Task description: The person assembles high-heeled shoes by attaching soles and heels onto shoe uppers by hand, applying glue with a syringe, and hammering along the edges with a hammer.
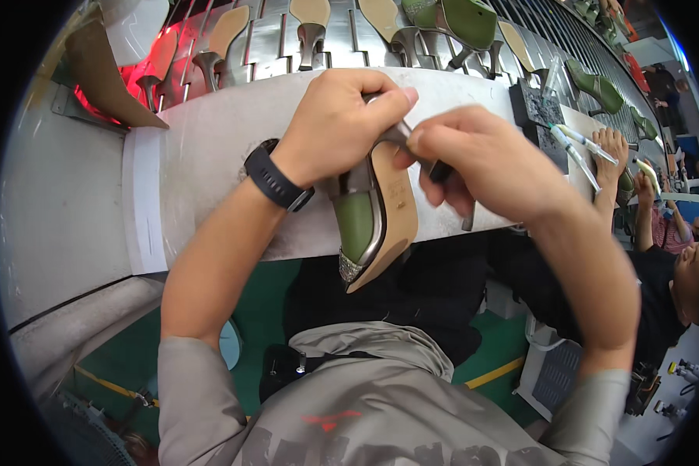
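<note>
The left hand point(338, 124) grips the heel end of a green high-heeled shoe point(373, 217), its tan sole turned up, toe pointing toward the person. The right hand point(481, 159) is closed around a dark slim tool point(436, 169) pressed at the heel. Both work above the grey bench edge point(210, 140). Behind it, more shoes sit on a metal rack point(342, 39).

Bright even light, bent fisheye edges
</note>
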